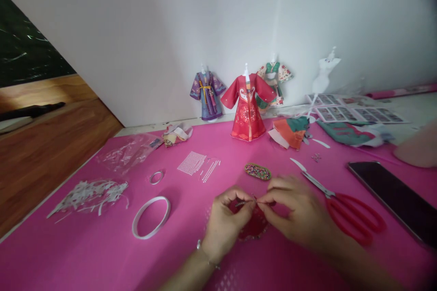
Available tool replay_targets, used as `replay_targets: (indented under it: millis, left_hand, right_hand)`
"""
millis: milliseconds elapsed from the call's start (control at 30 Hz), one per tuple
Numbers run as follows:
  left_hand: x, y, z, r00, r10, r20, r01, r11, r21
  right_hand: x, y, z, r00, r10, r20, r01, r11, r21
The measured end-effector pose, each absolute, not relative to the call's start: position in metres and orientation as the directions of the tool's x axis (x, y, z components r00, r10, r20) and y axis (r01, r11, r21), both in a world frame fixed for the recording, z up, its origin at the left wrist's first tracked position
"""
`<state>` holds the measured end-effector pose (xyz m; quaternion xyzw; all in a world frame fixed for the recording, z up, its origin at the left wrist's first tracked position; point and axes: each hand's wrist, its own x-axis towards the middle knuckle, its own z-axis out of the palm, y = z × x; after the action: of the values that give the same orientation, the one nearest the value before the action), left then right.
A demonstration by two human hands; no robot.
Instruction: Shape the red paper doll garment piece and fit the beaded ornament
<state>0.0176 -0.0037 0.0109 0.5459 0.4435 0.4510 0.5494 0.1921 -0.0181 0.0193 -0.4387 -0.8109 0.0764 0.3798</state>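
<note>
In front of me, my left hand (227, 220) is closed, thumb and forefinger pinching the upper edge of a small red piece with a beaded rim (254, 229). My right hand (297, 207) meets it there, fingertips pinched together on something too small to make out. Most of the red piece is hidden behind the fingers. Just beyond the hands lies an oval dish of multicoloured beads (257, 171). Red-handled scissors (355, 216) rest to the right of my right hand, blades pointing away.
Behind stand a red miniature robe (248, 109), a purple one (207, 95), a green floral one (273, 79) and a white dress form (322, 77). White tape rings (134, 218), stick-on gems (191, 163), paper scraps (88, 195), fabric pieces (292, 132) and a phone (392, 198) lie around.
</note>
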Motion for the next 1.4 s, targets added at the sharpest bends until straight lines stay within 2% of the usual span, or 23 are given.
replay_targets:
  millis: [300,700,1400]
  left_hand:
    - [0.0183,-0.0053,0.0116,0.189,0.982,0.027,0.019,-0.031,0.999]
    - [0.0174,-0.0042,0.0102,0.217,0.976,0.000,-0.024,0.005,1.000]
    - [0.0167,-0.0050,0.0095,0.224,0.974,0.024,0.028,-0.031,0.999]
  right_hand:
    - [0.1923,-0.0180,0.0153,-0.292,0.736,0.611,0.605,0.637,-0.478]
    - [0.1926,-0.0188,0.0175,-0.267,0.794,0.546,0.567,0.588,-0.577]
    - [0.1937,-0.0177,0.0169,-0.290,0.757,0.586,0.596,0.622,-0.508]
